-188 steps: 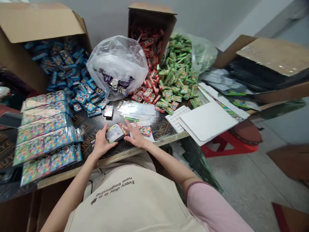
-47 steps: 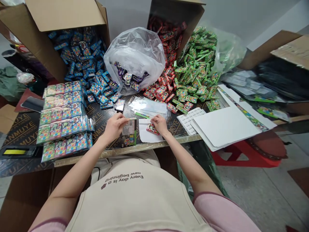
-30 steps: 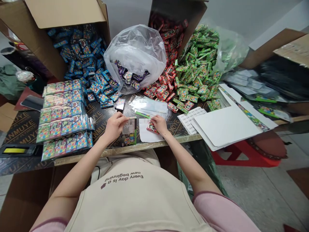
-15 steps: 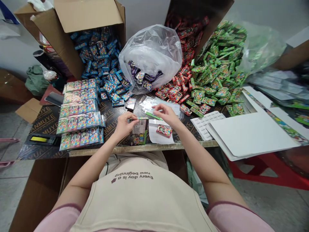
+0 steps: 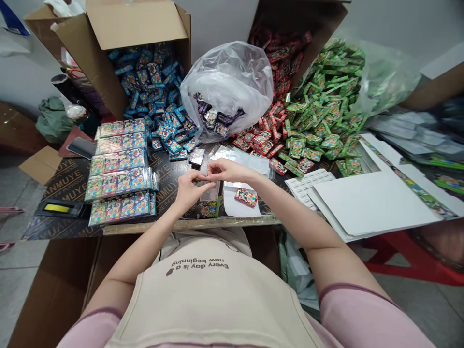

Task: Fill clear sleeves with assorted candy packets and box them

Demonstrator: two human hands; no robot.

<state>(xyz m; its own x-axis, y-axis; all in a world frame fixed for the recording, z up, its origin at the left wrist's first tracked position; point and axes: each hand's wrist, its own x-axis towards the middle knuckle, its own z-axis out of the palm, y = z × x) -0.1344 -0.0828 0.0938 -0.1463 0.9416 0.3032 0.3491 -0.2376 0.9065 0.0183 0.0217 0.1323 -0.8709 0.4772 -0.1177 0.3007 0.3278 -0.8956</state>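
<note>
near the counter's (image 5: 165,169) front edge, the left hand (image 5: 189,189) is hovering half-curled by a dark printed packet (image 5: 209,208), the right hand (image 5: 226,170) bent beside it, their grip impossible to tell; a red pack (image 5: 246,196) is lying on white paper (image 5: 232,206).

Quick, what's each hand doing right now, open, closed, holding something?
Left hand: thumb and fingers bent by the dark package; grip cannot be told.
Right hand: fingers curled, tips near the left's; whether holding anything cannot be told.
</note>
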